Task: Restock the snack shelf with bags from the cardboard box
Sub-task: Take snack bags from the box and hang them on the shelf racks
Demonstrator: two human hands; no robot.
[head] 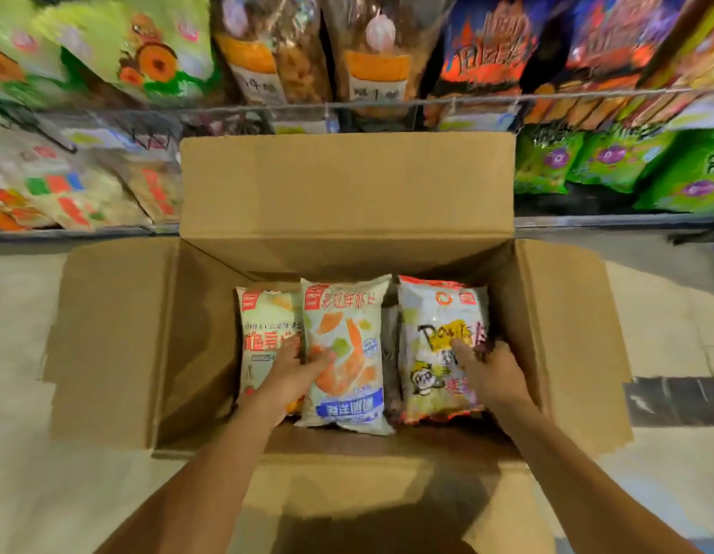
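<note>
Box [347,185] stands open on the floor, just near of the shelf [587,221]. Three bags lie flat inside.

Left hand [295,377] straddles the left edge of the middle bag [347,313]. Fingers are fairly straight and apart on it, thumb on the left bag [263,321], no pinch closed.

Right hand [491,373] is on the right bag [435,321]. Index is straight, other fingers curl at its right edge, blurred. I cannot tell if they clamp.

Risks, as I judge them:
- Slick film slips from a one-edge grip.
- Lifting two bags at once drops one.
- A hard squeeze crushes the chips.

Writing:
- Chinese print in red and blue, too smeared to read.
- Right bag shows "Po…", the rest unreadable.
- Shelf labels are blurred.
</note>
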